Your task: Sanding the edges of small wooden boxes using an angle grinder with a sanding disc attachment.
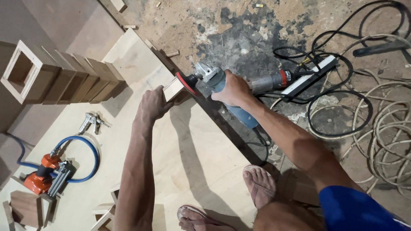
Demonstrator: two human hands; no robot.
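My left hand [153,104] grips a small pale wooden block [173,89] and holds it at the edge of the plywood sheet [188,145]. My right hand [233,89] is closed around a blue and grey angle grinder [239,92]. The grinder's red disc [186,83] touches the end face of the block. The grinder's body runs right toward a red collar and its cable.
A row of square wooden frames [64,77] stands at the left. An orange pneumatic nailer [45,173] with a blue hose [87,158] and a metal air tool [92,122] lie on the sheet. A white power strip [312,75], black cables and coiled hose [389,137] cover the floor at right. My sandalled feet [259,184] are below.
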